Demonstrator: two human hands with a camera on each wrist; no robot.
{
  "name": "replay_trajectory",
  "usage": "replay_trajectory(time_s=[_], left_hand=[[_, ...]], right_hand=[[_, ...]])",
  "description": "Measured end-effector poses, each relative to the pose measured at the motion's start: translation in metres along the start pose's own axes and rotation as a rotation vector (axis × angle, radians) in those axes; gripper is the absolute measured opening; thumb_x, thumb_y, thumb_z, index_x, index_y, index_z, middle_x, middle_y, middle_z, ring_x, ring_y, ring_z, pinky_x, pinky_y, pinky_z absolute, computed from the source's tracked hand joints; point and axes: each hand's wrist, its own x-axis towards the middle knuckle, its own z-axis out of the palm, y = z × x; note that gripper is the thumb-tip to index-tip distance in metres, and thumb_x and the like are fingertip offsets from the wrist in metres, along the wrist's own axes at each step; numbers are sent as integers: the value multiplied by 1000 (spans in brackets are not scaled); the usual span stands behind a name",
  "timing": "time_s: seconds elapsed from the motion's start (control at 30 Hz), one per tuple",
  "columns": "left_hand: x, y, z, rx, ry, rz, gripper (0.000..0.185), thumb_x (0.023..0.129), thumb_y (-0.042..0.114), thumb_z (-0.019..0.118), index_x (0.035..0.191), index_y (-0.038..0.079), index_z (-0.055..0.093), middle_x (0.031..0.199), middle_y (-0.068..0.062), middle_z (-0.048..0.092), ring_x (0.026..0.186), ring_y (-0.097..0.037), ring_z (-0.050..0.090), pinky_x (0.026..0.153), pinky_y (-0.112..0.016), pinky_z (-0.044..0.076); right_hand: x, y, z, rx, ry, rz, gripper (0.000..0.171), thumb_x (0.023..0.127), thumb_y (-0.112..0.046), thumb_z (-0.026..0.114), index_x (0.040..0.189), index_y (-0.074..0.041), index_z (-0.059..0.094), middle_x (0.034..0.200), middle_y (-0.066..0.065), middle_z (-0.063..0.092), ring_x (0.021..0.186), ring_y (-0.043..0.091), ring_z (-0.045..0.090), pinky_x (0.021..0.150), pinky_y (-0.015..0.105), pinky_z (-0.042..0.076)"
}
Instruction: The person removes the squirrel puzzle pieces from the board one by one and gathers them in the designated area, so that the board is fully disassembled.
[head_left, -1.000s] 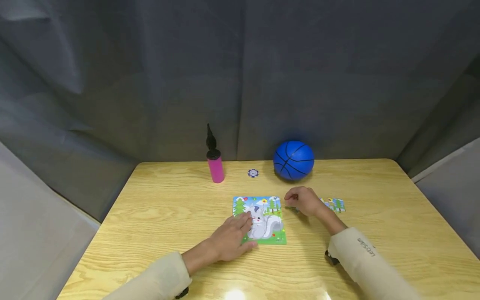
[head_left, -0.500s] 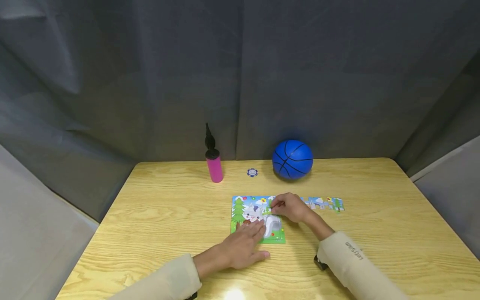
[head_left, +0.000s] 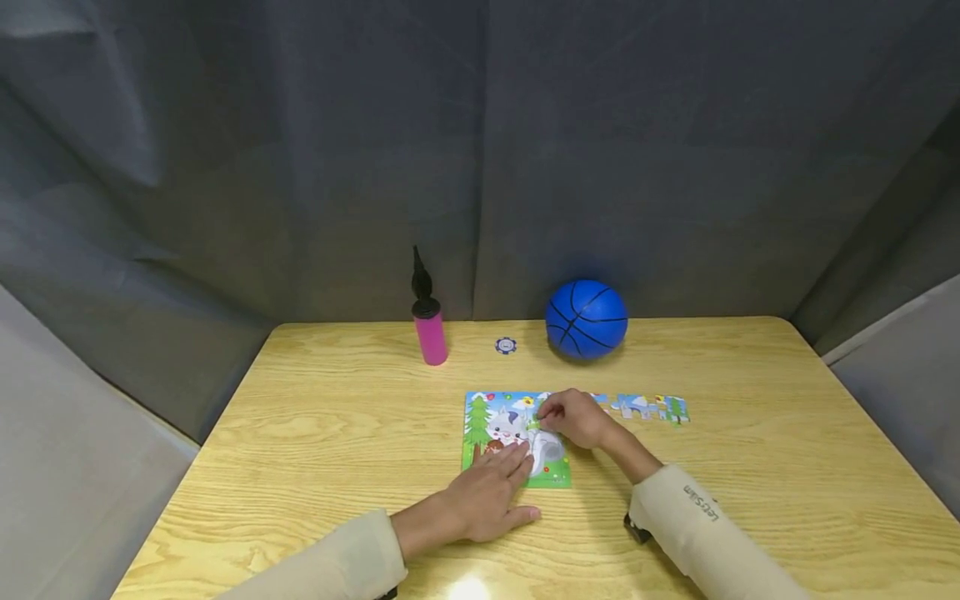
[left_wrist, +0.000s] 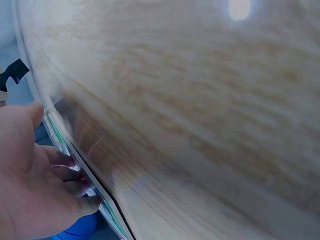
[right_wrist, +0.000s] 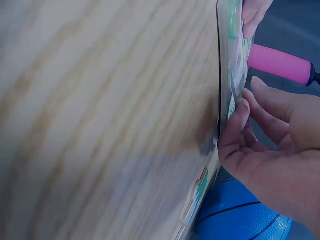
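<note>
Fitting step, I'd say: my right hand (head_left: 576,419) pinches a piece at centre frame over the puzzle (head_left: 491,417). My left hand (head_left: 491,496) lies flat, steadying the puzzle's lower edge. Next I'd press it home.

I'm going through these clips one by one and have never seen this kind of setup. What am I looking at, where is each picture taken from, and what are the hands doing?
No machine here: a person wears three cameras. The wide picture comes from the head, looking down at a wooden table. The two blurry close-ups come from cameras on each wrist, skimming the tabletop.

On the table lies a picture puzzle board showing a grey animal. The left hand rests with straight fingers on its near edge. The right hand has curled fingers at the board's far right corner, seemingly pinching a piece, though that piece is too hidden to be sure. Loose puzzle pieces lie in a row to the right. At the back stand a pink pump, a small round chip and a blue ball.
</note>
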Motion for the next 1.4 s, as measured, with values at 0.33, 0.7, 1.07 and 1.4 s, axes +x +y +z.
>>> replay_trajectory(time_s=[0.33,0.7,1.07,1.4], left_hand=[[0,2,-1,-5,-13,-3,73,98,58,27,150,7,24,160,-11,14,148,-24,17,119,-42,22],[0,1,2,-10,-7,0,73,98,57,28,150,7,25,160,-10,15,147,-24,18,119,-41,23],[-1,2,1,2,12,2,72,98,56,30,149,5,27,159,-12,17,147,-25,19,119,-41,24],[-1,1,0,-15,3,-17,73,98,56,32,150,6,27,159,-13,15,147,-26,18,119,-41,22]], right_hand=[[0,0,-1,1,-23,-26,9,90,-5,61,93,-5,70,82,3,66,72,9,51,64,22,44],[1,2,0,51,-23,-73,10,90,-1,59,88,-5,68,80,4,67,71,8,56,63,20,48],[0,1,1,58,-29,-51,13,90,1,56,88,-6,67,79,2,65,71,8,54,63,21,47],[-2,0,-12,121,-25,-67,11,92,-1,55,91,-2,65,82,7,65,69,13,54,60,21,47]])
